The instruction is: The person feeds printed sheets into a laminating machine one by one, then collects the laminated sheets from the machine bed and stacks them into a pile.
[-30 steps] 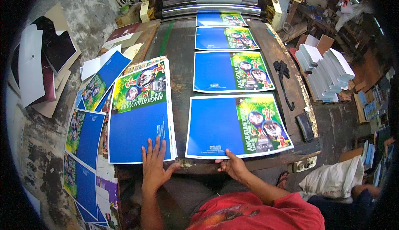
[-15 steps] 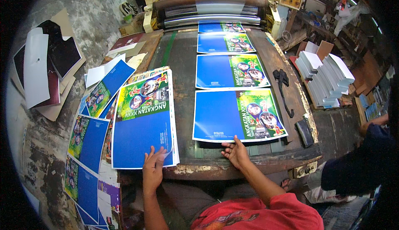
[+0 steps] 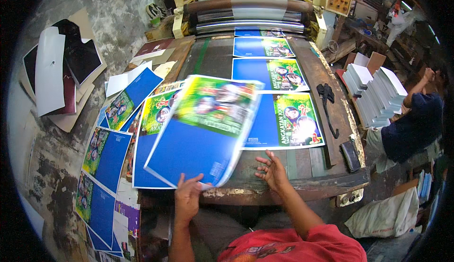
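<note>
My left hand (image 3: 188, 196) pinches the near edge of a printed blue-and-green sheet (image 3: 189, 141), which is lifted, tilted and slightly blurred. Beneath it, partly covered, lies a stack of the same sheets (image 3: 150, 155) on the left of the worktable. Open and palm up, my right hand (image 3: 274, 171) hovers by the table's near edge, fingers spread and holding nothing. Just beyond it is the nearest printed sheet (image 3: 299, 120) of a row; its left part is hidden behind the lifted sheet. Several more sheets run from there up to the rollers.
A roller machine (image 3: 250, 27) with pale film stands at the far end. Along the table's right side lie a black strap (image 3: 325, 96) and a dark pouch (image 3: 350, 156). Loose prints (image 3: 106, 155) spread at left. Beyond the right edge, a person (image 3: 411, 127) bends near white paper stacks (image 3: 373, 91).
My left hand has raised a sheet off the stack and swung it rightward. My right hand has come away from the row's nearest sheet. The row has shifted slightly toward the rollers.
</note>
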Available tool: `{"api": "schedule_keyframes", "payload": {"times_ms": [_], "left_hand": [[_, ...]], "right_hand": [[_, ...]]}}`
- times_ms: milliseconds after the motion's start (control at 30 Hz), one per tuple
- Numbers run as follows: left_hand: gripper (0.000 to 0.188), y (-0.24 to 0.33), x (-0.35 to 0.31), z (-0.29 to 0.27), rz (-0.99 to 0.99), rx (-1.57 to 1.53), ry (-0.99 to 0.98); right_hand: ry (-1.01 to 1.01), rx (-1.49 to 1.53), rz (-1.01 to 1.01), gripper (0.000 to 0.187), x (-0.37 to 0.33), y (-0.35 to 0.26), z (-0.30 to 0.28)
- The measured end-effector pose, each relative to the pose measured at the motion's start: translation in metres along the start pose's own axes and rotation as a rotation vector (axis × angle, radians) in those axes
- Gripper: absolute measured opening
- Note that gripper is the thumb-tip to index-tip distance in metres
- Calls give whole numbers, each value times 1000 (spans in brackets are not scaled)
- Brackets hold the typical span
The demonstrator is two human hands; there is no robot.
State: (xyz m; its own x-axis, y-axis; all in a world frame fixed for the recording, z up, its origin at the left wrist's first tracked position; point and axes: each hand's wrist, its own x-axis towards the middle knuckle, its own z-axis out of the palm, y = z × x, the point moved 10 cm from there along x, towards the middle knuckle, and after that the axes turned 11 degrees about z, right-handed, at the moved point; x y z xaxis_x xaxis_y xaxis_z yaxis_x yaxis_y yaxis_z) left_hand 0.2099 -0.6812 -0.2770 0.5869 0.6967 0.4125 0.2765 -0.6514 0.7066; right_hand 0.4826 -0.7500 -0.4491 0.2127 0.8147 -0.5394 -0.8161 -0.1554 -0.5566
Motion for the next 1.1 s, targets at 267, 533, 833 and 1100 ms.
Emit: {"api": "schedule_keyframes", "payload": {"times_ms": [267, 533, 833, 1100], "left_hand": [[62, 20, -4, 10, 183, 356, -25], [69, -20, -4, -4, 52, 491, 183], [39, -61, 12, -17, -352, 85, 157], [31, -100, 2, -17, -462, -115, 210]], "right_hand": [[5, -74, 184, 28, -53, 36, -31], [143, -15, 192, 33, -92, 102, -89], [294, 36, 226, 40, -114, 104, -95], [199, 53, 282, 38, -93, 89, -64]]}}
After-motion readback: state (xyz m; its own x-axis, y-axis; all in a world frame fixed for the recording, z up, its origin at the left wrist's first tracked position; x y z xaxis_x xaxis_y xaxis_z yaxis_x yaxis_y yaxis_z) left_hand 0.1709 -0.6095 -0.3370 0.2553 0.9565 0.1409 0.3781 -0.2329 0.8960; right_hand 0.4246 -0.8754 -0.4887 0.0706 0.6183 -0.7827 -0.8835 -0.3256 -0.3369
